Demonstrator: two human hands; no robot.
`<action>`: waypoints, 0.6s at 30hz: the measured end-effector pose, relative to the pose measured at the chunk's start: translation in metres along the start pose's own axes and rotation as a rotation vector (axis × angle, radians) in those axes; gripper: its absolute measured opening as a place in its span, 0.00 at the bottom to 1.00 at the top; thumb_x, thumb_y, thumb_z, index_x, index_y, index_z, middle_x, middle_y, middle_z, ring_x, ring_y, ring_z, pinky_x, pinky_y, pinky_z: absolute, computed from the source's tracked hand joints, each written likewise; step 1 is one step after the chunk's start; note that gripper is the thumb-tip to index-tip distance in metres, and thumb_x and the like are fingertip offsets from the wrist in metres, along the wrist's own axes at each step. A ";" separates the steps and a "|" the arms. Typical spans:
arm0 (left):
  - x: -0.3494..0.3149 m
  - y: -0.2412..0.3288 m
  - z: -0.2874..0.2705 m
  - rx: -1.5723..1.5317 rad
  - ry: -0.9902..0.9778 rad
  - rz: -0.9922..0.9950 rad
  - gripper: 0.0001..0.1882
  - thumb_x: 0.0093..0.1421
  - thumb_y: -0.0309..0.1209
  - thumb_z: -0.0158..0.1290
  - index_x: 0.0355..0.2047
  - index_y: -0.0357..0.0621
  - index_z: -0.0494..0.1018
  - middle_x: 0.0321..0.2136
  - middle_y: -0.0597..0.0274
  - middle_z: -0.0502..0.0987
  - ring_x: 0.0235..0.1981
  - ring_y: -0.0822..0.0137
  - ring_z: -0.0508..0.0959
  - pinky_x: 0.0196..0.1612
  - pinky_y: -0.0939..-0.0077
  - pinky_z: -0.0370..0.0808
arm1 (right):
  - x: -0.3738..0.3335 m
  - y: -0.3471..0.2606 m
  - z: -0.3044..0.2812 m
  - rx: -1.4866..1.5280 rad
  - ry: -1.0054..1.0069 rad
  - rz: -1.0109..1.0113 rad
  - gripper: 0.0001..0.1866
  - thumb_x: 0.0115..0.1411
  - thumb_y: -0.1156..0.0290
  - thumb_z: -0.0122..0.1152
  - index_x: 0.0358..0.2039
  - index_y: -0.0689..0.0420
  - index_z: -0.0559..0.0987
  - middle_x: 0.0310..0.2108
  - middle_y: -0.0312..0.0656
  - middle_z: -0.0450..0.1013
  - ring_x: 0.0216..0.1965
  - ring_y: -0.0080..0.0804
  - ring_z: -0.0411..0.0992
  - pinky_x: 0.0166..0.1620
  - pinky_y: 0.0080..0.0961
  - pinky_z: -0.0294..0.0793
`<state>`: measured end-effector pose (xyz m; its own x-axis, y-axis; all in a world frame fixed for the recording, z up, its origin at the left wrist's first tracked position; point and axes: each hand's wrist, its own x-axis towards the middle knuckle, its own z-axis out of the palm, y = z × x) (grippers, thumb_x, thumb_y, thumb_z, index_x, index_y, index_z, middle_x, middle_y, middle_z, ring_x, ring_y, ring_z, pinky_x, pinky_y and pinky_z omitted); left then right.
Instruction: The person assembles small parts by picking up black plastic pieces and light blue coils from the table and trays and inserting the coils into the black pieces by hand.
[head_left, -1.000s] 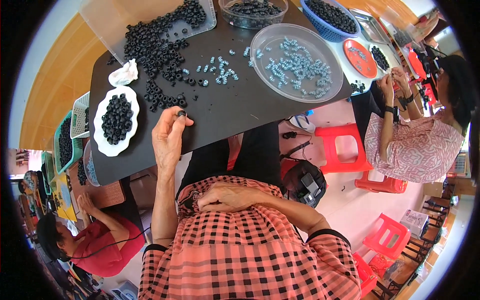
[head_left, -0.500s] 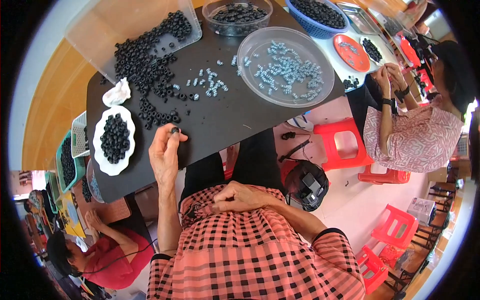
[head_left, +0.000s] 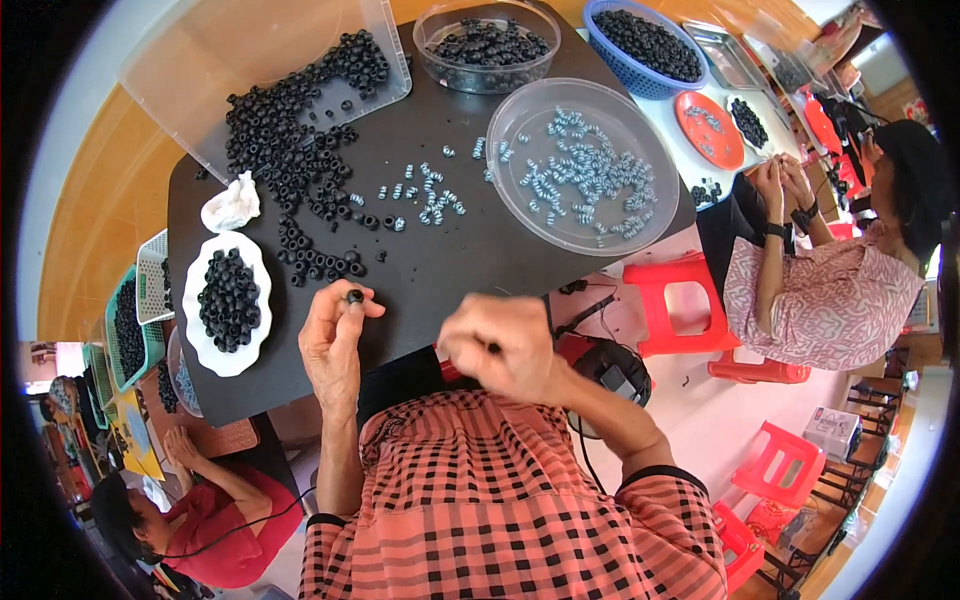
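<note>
Between the thumb and fingertips of my left hand (head_left: 332, 340), just above the near edge of the dark table, is a small black ring-shaped part (head_left: 354, 296) with its opening upward. My right hand (head_left: 505, 345) is raised at the table's edge, to the right of the left one. Its fingers are curled and blurred, and a small dark spot shows between them; what it is I cannot make out. A white scalloped dish (head_left: 228, 366) of black parts lies left of my left hand. Loose black parts (head_left: 310, 262) and small silvery-blue springs (head_left: 440, 208) are spread beyond.
A tipped clear box (head_left: 165, 95) spills black parts at the far left. Springs lie in a clear round tray (head_left: 515, 195); a clear tub (head_left: 425, 72) and blue basket (head_left: 640, 85) hold black parts. People sit at both sides. A red stool (head_left: 650, 300) stands at right.
My right hand has come up from my lap to the table's edge, right of my left hand. The left hand keeps its hold on the black part.
</note>
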<state>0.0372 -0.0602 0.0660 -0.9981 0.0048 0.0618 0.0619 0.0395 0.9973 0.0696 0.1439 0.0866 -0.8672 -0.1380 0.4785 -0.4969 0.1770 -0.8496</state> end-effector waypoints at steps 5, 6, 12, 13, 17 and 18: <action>0.004 0.010 0.021 -0.174 -0.095 0.005 0.08 0.61 0.22 0.46 0.40 0.36 0.72 0.34 0.58 0.77 0.31 0.76 0.76 0.39 0.82 0.70 | 0.021 0.041 -0.003 -0.052 0.035 0.175 0.02 0.56 0.78 0.59 0.28 0.63 0.76 0.21 0.38 0.71 0.19 0.22 0.66 0.23 0.22 0.65; 0.004 0.011 0.025 -0.229 -0.135 -0.012 0.08 0.61 0.21 0.46 0.41 0.35 0.71 0.35 0.56 0.77 0.32 0.74 0.77 0.41 0.80 0.71 | 0.020 0.042 0.000 -0.046 0.038 0.181 0.02 0.56 0.78 0.59 0.28 0.63 0.76 0.21 0.38 0.71 0.19 0.22 0.66 0.23 0.22 0.65; 0.007 0.009 0.041 -0.326 -0.208 -0.074 0.09 0.63 0.25 0.47 0.42 0.35 0.71 0.35 0.55 0.77 0.36 0.73 0.75 0.48 0.74 0.69 | 0.016 0.042 -0.003 0.017 0.037 0.176 0.03 0.54 0.77 0.61 0.26 0.62 0.76 0.22 0.41 0.69 0.19 0.33 0.68 0.23 0.27 0.67; 0.008 0.007 0.040 -0.329 -0.180 -0.080 0.09 0.64 0.25 0.47 0.42 0.35 0.71 0.35 0.56 0.77 0.35 0.73 0.75 0.48 0.74 0.69 | 0.015 0.044 -0.003 0.028 0.041 0.178 0.03 0.54 0.77 0.61 0.26 0.62 0.76 0.22 0.41 0.69 0.19 0.33 0.68 0.23 0.27 0.67; 0.010 -0.007 0.043 -0.330 -0.140 -0.111 0.09 0.64 0.26 0.47 0.42 0.36 0.72 0.34 0.58 0.76 0.33 0.74 0.75 0.45 0.76 0.69 | 0.010 0.048 -0.007 0.053 0.027 0.107 0.02 0.55 0.78 0.61 0.29 0.62 0.77 0.22 0.38 0.69 0.20 0.23 0.68 0.23 0.21 0.66; 0.010 -0.009 0.044 -0.327 -0.143 -0.118 0.09 0.64 0.26 0.47 0.42 0.36 0.72 0.34 0.58 0.76 0.33 0.75 0.75 0.45 0.77 0.70 | 0.009 0.047 -0.008 0.039 0.011 0.101 0.02 0.55 0.78 0.61 0.29 0.62 0.77 0.22 0.38 0.70 0.20 0.23 0.68 0.23 0.21 0.66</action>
<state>0.0265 -0.0163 0.0559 -0.9865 0.1597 -0.0372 -0.0803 -0.2727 0.9587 0.0379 0.1592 0.0525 -0.9133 -0.1105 0.3920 -0.4053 0.1511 -0.9016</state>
